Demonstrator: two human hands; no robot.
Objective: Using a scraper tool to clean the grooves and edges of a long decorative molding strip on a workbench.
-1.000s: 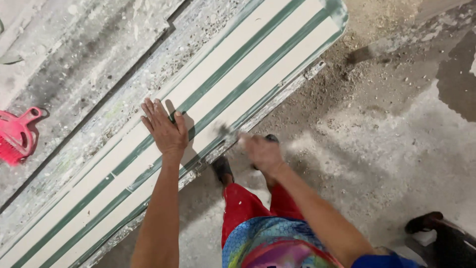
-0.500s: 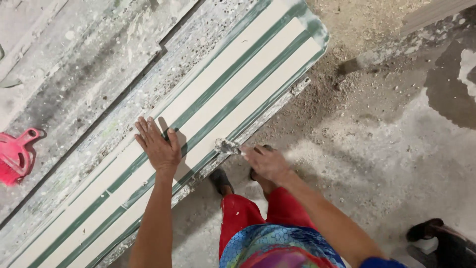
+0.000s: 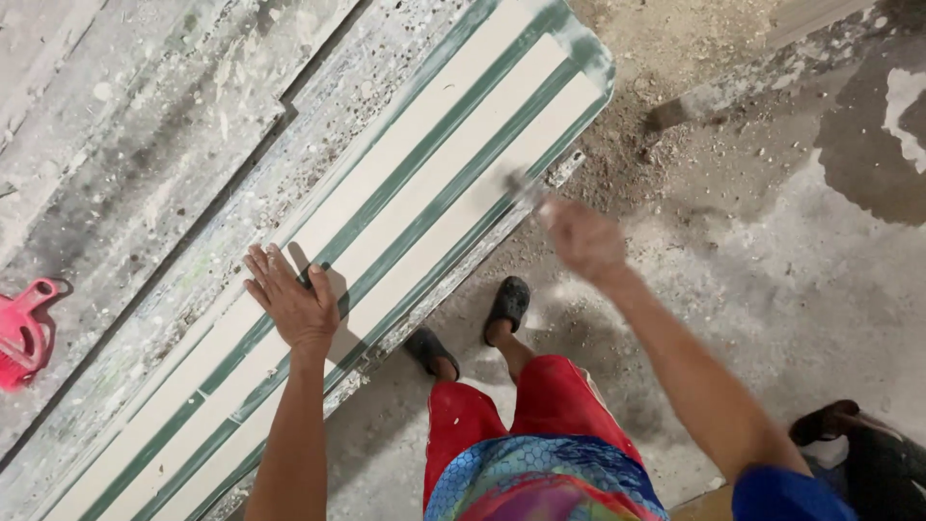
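We see the left hand (image 3: 289, 301) pressed flat, fingers spread wide, on the long cream panel with green stripes (image 3: 424, 164) that runs from the lower left of the frame to the upper right. A small dark object shows just under its fingertips; we cannot tell what it is. The right hand (image 3: 582, 238) is blurred near the panel's lower edge right of centre, closed around a thin tool (image 3: 521, 185) whose tip touches the panel's edge. Half a second ago this hand sat lower on the panel, close beside the left hand; it has now swept up toward the panel's far end, well apart from the left, which has stayed planted. The pink brush (image 3: 21, 333) lies at the left edge on the paint-splattered table (image 3: 145, 125). Below, black sandals (image 3: 507, 304) stand on the dusty floor (image 3: 772, 270).
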